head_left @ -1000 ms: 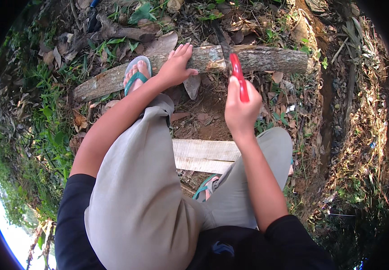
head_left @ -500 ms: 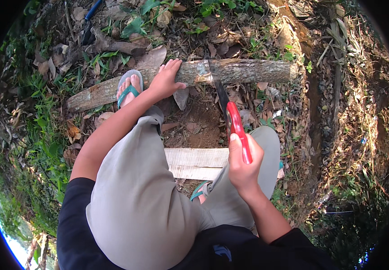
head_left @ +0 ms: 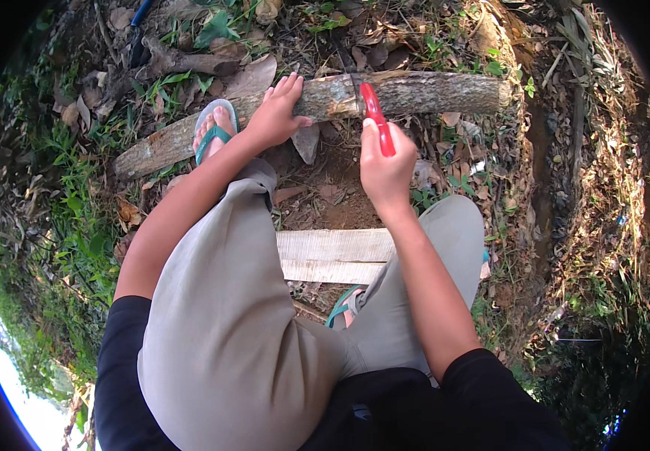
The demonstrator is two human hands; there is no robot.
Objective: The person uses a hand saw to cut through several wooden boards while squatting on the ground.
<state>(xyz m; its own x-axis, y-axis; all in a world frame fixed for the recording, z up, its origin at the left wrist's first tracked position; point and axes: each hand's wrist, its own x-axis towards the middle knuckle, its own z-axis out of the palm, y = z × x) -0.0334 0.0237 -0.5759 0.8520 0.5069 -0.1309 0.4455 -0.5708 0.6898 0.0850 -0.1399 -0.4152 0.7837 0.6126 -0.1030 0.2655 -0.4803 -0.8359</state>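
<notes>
A long bark-covered log lies crosswise on the ground in front of me. My left hand rests flat on it, fingers spread, left of the cut. My right hand is wrapped round the red handle of a hand saw. The saw's dark blade crosses the log near its middle, and its far end reaches past the log's far side, where it is blurred. A pale, stripped patch of bark shows beside the blade. My sandalled left foot presses on the log, left of my left hand.
A pale split board lies between my legs, nearer to me. A thick dry branch and a blue-handled tool are at the far left. Dry leaves and green plants cover much of the ground. A narrow trench runs along the right.
My right hand has pushed the saw away from me, so its handle is now at the log. My left hand stays on the log. The whole view has shifted slightly.
</notes>
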